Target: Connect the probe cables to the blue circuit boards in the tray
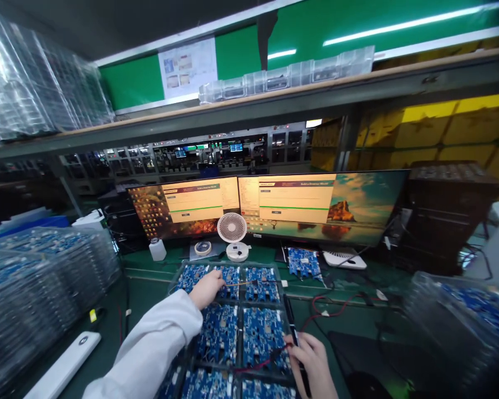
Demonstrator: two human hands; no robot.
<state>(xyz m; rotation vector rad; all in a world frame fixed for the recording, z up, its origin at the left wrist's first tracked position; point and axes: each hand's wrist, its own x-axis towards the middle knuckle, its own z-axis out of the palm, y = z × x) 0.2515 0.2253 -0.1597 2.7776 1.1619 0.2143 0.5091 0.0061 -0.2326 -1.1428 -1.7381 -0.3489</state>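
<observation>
Far left edge of the counter (145,288): stacks of clear trays (33,277) loaded with blue boards, parked within reach. A white handheld device (64,366) lies flat near the front left corner.

Centre: clear compartment tray (233,327) holding blue circuit boards (260,332), one per pocket, so each sits face up and apart from its neighbours.

Left hand (207,288), white sleeve, reaches to the tray's far row and rests fingers-down on a board (228,275) in the far-left pockets. Grip looks curled over the board's edge; can't tell if it's actually pinching it or just pressing.

Right hand (311,357) at the tray's near right edge, grip closed around a black probe-like tool (291,324), held pen-style with the tip angled toward the far edge. Red lead (328,310) trails from that area off to the right across the counter.

Behind the tray, toward the far edge: white bottle (157,249), tape roll (203,247), small desk fan (233,235), two monitors (274,208) side by side showing the same dialog window, angled at the seat. A loose blue board (303,263) sits under the right monitor.

Right edge: another stack of loaded trays (461,316).
</observation>
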